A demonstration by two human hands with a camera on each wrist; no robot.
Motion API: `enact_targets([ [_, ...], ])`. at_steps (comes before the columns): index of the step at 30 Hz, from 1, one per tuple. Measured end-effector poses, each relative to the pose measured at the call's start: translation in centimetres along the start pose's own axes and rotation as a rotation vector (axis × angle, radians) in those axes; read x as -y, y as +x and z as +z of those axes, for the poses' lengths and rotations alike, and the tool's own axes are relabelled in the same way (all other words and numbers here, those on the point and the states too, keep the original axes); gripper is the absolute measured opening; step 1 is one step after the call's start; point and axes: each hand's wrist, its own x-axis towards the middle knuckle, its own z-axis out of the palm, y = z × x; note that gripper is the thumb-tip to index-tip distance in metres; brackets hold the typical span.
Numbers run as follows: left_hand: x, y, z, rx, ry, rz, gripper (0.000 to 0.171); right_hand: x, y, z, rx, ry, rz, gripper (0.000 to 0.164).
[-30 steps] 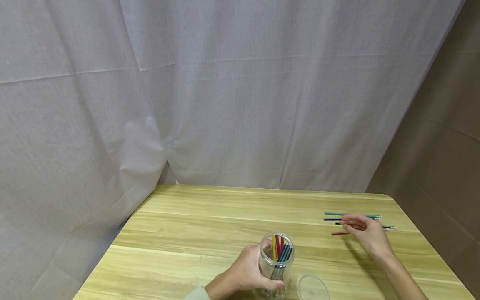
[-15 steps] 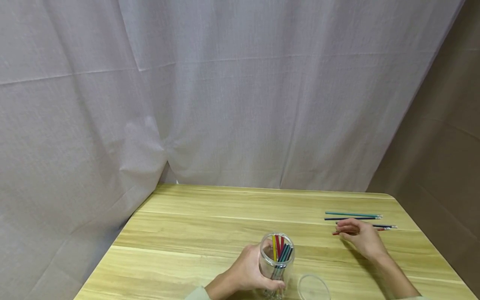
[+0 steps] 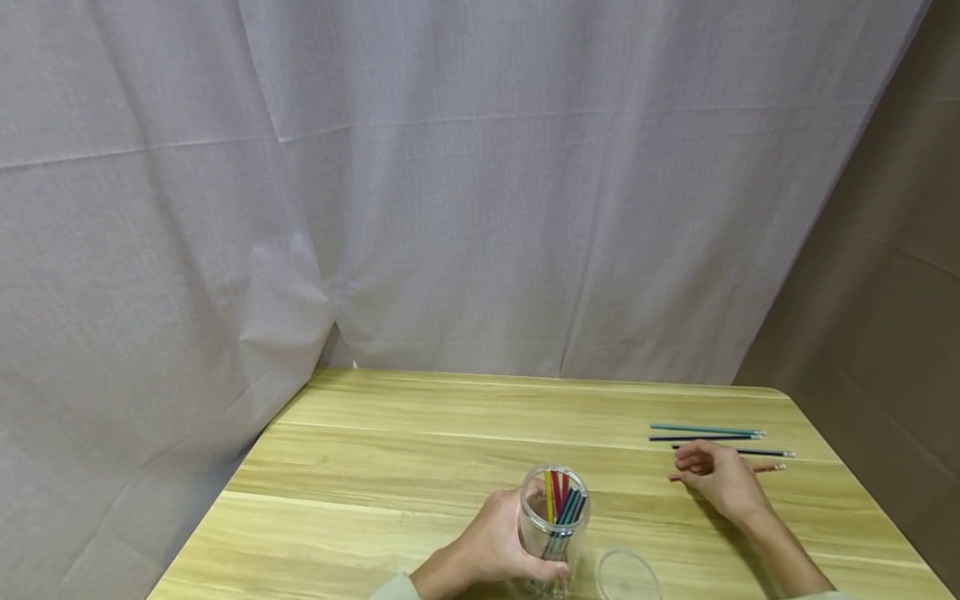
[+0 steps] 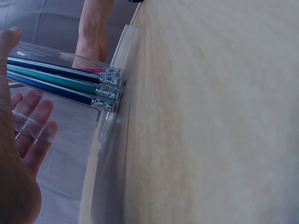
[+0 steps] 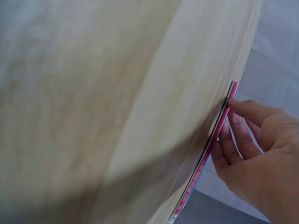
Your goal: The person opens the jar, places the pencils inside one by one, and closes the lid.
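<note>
Near the front edge of the table, my left hand (image 3: 491,533) grips a clear plastic jar (image 3: 577,546) from its left side. Yellow, red and dark pencils (image 3: 566,504) stand in it; in the left wrist view, metal-ringed ends of dark blue and teal pencils (image 4: 84,83) show at its base. On the right, my right hand (image 3: 727,483) pinches a red pencil (image 5: 203,161) between thumb and fingers, close over the tabletop. Its middle is hidden behind the hand in the head view. A dark pencil (image 3: 765,452) lies just beyond, partly covered by the fingers.
A teal pencil (image 3: 701,428) and a dark blue pencil (image 3: 705,437) lie side by side farther back. A clear round lid (image 3: 617,551) is on the table right of the jar. Grey curtains (image 3: 465,208) hang behind the wooden table (image 3: 390,450).
My right hand has come down from over the dark pencils to the red one and drawn it a little toward me, away from the dark pencil. The left hand and jar stay put.
</note>
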Motion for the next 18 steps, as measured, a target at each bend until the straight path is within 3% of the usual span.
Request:
enact_targets([
  [11, -0.1, 0.0, 0.0, 0.004, -0.008, -0.003, 0.064, 0.5, 0.0, 0.3, 0.042, -0.014, 0.032, 0.023],
  [18, -0.1, 0.0, -0.1, 0.018, -0.04, -0.02, 0.066, 1.1, -0.1, 0.7, 0.061, -0.048, -0.009, 0.017],
])
